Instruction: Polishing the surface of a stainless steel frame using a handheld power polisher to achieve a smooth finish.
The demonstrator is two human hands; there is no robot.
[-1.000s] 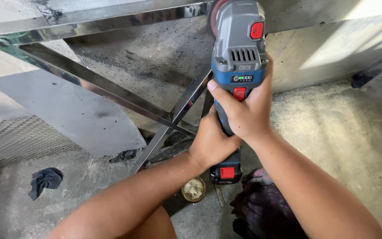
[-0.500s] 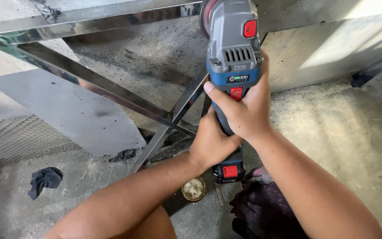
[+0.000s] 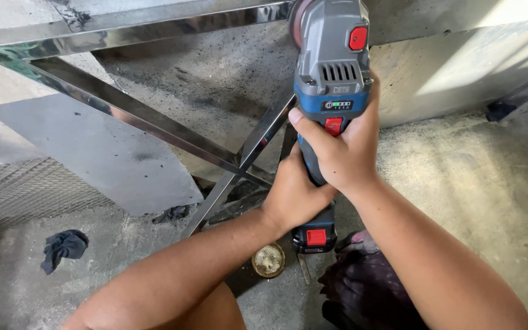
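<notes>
From the head camera I see both hands wrapped on a cordless angle grinder (image 3: 331,91), blue and grey with red buttons, held out in front and pointing away toward the top of the view. My right hand (image 3: 343,153) grips the body just behind the vent slots, fingers curled tight round it and the thumb lying across near the red switch. My left hand (image 3: 291,195) clamps the handle lower down, fingers closed round it, just above the battery pack (image 3: 314,235) with its red release tab. The grinder's head sits up against the shiny steel frame (image 3: 135,116), near where the top rail runs across; I think the reddish disc at the head's left edge is touching the rail, but the view is cut off there and I cannot be sure. The frame's diagonal bars cross beneath the tool, just left of my left hand. On the concrete floor (image 3: 490,183) below lie a dark rag (image 3: 63,247) well off to the left, a small round worn disc (image 3: 268,260) just under my left wrist, and a dark crumpled cloth (image 3: 362,287) under my right forearm.
</notes>
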